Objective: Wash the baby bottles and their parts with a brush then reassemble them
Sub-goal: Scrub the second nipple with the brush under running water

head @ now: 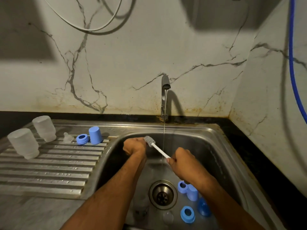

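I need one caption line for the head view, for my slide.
Right hand scrubs with brush beside left hand under running tap.

Steel drainboard (49, 173) holds bottles (23, 142), ring (82, 138), cap (95, 135).

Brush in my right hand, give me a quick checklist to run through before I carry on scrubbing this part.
1. Grip on the brush: ok, the right hand is closed around the end of the white handle.
2. Part in the left hand: cannot tell, the closed fist hides whatever it holds.
3. Bristles on the part: ok, the grey head sits right at the left fist.
4. Water: ok, a thin stream falls from the tap into the sink.
5. Parts left to wash: not ok, blue rings and caps lie by the drain.
6. Drying space: ok, two bottles stand upside down on the drainboard with room beside them.
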### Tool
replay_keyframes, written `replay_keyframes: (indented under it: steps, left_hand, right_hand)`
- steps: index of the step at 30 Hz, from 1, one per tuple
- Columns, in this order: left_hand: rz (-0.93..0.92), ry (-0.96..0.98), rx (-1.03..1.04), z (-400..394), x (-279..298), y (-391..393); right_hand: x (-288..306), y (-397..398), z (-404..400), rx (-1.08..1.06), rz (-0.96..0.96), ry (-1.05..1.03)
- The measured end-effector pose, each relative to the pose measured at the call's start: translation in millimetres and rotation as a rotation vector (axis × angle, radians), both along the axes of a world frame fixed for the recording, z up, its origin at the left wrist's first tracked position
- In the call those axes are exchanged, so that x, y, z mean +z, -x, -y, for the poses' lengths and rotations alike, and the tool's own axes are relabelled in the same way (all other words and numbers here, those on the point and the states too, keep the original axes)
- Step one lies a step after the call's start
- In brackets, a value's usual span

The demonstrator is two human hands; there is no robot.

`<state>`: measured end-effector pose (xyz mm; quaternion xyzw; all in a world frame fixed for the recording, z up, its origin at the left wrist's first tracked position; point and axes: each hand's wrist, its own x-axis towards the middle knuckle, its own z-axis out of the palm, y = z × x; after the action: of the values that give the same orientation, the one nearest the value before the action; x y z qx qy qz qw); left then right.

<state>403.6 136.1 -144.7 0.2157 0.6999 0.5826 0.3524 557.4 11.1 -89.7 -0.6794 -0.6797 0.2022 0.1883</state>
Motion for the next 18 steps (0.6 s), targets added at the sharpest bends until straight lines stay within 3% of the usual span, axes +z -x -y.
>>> replay_keyframes:
  steps: [3, 5, 12, 15, 18]
  left_hand:
    - [-0.100, -0.011, -0.076, 9.7, 3.2, -7.9]
    - [-0.053, -0.044, -0.172, 14.6, 7.8, -16.0]
    - [0.780, -0.074, -0.381, 14.1, 14.8, 3.3]
    - [0.933, -0.058, -0.365, 14.8, 14.8, 8.7]
    - [0.963, -0.048, -0.371, 16.4, 18.1, 4.6]
  right_hand:
    - [3.9, -0.5, -3.9, -0.038, 0.034, -0.020]
    - [4.2, -1.3, -9.3, -0.072, 0.035, -0.012]
    - [-5.0, -26.7, -15.3, -0.159, -0.513, 0.199]
    - [-1.9, -15.7, -10.3, -0.114, -0.557, 0.231]
    - [-1.1, -6.7, -11.0, -0.116, -0.568, 0.207]
